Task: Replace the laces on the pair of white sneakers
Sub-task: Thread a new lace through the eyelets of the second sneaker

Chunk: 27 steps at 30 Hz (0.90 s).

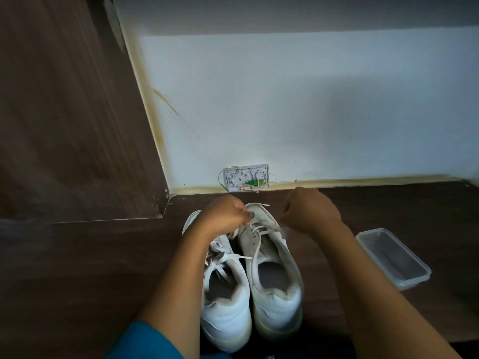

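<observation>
Two white sneakers stand side by side on the dark wooden surface, toes toward the wall. The left sneaker (225, 301) is laced, its white lace lying loose over the tongue. The right sneaker (272, 281) has a white lace (255, 230) only through the eyelets nearest the toe. My left hand (224, 216) pinches one end of that lace above the toe. My right hand (312, 211) is curled round the other end on the shoe's right side.
A clear plastic container (392, 257) without a lid sits to the right of the shoes. An open white wall box (247, 177) with thin wires is fixed at the foot of the white wall. A brown panel rises at left.
</observation>
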Available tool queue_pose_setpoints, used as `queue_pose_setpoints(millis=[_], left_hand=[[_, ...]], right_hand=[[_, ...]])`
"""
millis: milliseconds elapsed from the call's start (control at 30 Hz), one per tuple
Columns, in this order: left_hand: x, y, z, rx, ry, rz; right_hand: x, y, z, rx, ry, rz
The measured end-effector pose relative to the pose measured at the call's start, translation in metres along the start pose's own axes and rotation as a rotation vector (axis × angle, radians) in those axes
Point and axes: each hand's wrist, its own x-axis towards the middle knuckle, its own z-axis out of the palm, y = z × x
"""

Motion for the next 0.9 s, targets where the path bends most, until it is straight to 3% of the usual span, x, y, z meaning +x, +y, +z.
queue_pose_setpoints(millis=[100,200,267,367,433,500,533,733,800,900], left_hand=[[-0.001,0.006,-0.002,-0.312,0.070,-0.041],[0.000,0.009,-0.003,-0.584,0.163,-0.075],[-0.001,0.013,-0.004,-0.816,0.194,-0.068],[-0.005,0.019,-0.008,-1.111,0.135,-0.012],[-0.006,0.022,-0.008,-1.128,0.106,0.053],[-0.009,0.026,-0.007,-1.038,0.106,0.134],[-0.010,0.029,-0.008,-1.015,0.101,0.181],[-0.021,0.039,-0.023,-1.048,0.075,0.387],[-0.022,0.040,-0.028,-0.996,0.098,0.423],[-0.022,0.042,-0.030,-0.873,0.094,0.434]], right_hand=[[-0.007,-0.003,-0.009,0.072,-0.316,-0.196],[-0.017,-0.008,-0.016,0.307,-0.423,-0.275],[-0.013,-0.011,-0.013,0.320,-0.354,-0.260],[-0.007,-0.009,-0.006,0.173,-0.014,-0.213],[-0.008,-0.011,-0.006,0.464,0.030,-0.252],[-0.011,-0.014,-0.007,0.827,-0.119,-0.322],[-0.013,-0.016,-0.006,0.892,-0.158,-0.343],[-0.015,-0.017,-0.014,0.985,-0.207,-0.258],[-0.018,-0.018,-0.017,1.020,-0.247,-0.323],[-0.018,-0.024,-0.008,0.799,-0.053,-0.441]])
